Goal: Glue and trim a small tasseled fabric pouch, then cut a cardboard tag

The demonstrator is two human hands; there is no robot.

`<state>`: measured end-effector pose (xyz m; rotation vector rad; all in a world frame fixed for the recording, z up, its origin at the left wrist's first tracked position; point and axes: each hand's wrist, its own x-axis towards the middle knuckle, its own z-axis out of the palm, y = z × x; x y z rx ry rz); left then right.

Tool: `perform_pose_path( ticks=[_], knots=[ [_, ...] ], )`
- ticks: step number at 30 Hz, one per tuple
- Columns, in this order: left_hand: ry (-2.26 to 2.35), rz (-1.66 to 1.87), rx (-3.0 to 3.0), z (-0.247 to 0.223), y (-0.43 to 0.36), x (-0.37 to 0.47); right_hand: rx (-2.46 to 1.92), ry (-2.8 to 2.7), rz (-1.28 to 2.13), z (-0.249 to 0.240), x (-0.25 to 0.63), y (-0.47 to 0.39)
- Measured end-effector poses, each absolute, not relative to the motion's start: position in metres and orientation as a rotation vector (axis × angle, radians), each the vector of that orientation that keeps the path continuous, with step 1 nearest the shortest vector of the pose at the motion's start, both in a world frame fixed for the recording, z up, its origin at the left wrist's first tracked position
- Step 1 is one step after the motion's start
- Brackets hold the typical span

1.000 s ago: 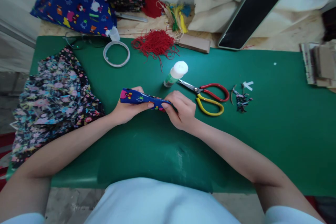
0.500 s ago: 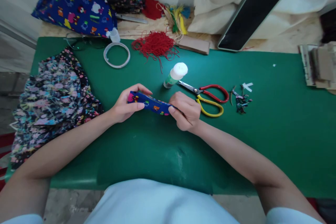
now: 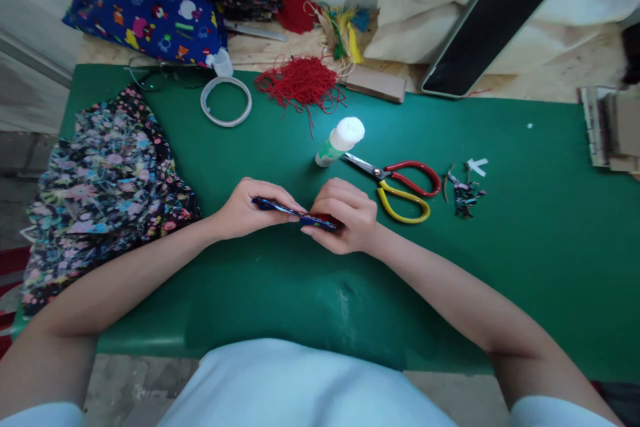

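A narrow blue patterned fabric piece (image 3: 319, 220) is held between both hands, seen nearly edge-on. My left hand (image 3: 255, 209) pinches its left part, thumb below and fingers above. My right hand (image 3: 345, 215) grips its right part, with the fingers curled over it. The fingertips of the two hands nearly meet at the middle of the piece. Just beyond my right hand stands a white and green glue stick (image 3: 340, 141). Scissors (image 3: 407, 190) with one red and one yellow handle lie to the right of that hand.
Floral fabric (image 3: 107, 187) covers the left of the green table (image 3: 280, 300). Farther back are a tape roll (image 3: 226, 101), red strings (image 3: 300, 83), eyeglasses (image 3: 155, 75) and a blue patterned bundle (image 3: 145, 7). Small scraps (image 3: 465, 193) lie right, cardboard pieces (image 3: 623, 127) at the far right.
The fabric piece has tilted from showing its broad face to nearly edge-on. My hands have come closer together along it, and the right fingers now lie over its right part.
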<state>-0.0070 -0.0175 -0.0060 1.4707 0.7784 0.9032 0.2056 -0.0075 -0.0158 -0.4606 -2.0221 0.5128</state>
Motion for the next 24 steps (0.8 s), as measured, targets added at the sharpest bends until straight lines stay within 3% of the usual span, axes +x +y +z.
perform_pose_path(
  ticks=[24],
  knots=[
    [0.615,1.084,1.747,-0.0097,-0.0208,-0.0018,-0.401,-2.158,0.229,-0.0205,0.2055,-0.0101]
  ],
)
